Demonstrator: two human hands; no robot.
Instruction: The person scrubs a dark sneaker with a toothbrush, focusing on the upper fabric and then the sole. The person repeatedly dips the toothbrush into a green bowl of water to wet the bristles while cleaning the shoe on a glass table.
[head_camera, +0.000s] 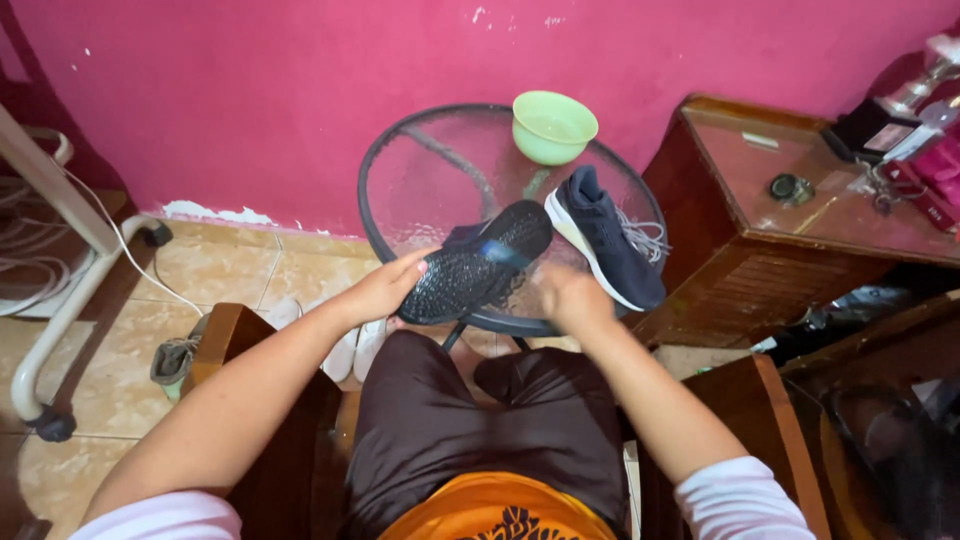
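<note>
In the centre of the frame the left hand (385, 288) holds a dark shoe (478, 262) turned sole up, over the near edge of the round glass tabletop (420, 190); its grip is clenched around the heel end, with the thumb on the bumpy black sole. The right hand (572, 298) is just to the right of this shoe, near its toe end, and it is blurred by movement, so I cannot tell if its grip is closed on something or released; a small blue smear shows on the sole close to it, but I cannot say what it is. My judgement is that the step in hand is work on the sole of the held shoe, probably rubbing or cleaning it. The second dark shoe (604, 238), with a white sole edge and grey laces, lies on the tabletop at the right, just beside the held one. A light green bowl (553, 126) stands at the far rim of the tabletop, near the pink wall (300, 80). The next move calls for the left hand to keep the shoe steady and tilted while the right hand passes along the sole without pushing it against the second shoe.
</note>
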